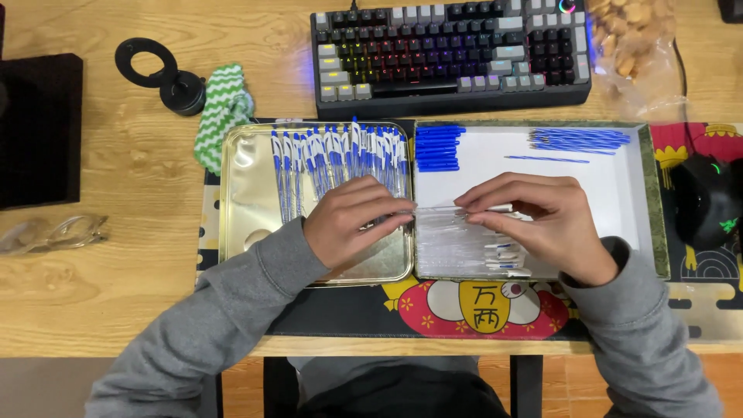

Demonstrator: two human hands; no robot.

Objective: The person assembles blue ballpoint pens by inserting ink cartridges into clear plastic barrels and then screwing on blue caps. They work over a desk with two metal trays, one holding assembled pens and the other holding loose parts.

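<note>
Head view: left hand (352, 224) and right hand (534, 217) fingers pinch slim clear plastic pen barrel (457, 209) between them.

bare white tray floor (542, 182) open, keyboard (453, 50) behind, mouse (706, 200) right

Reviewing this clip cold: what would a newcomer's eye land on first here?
Probably the two hands at centre: the left hand and right hand pinch the ends of one clear pen barrel between them. Next, the row of blue-and-white pens in the metal tray at left, and the white box at right holding blue caps and refills. The backlit keyboard glows behind.
</note>
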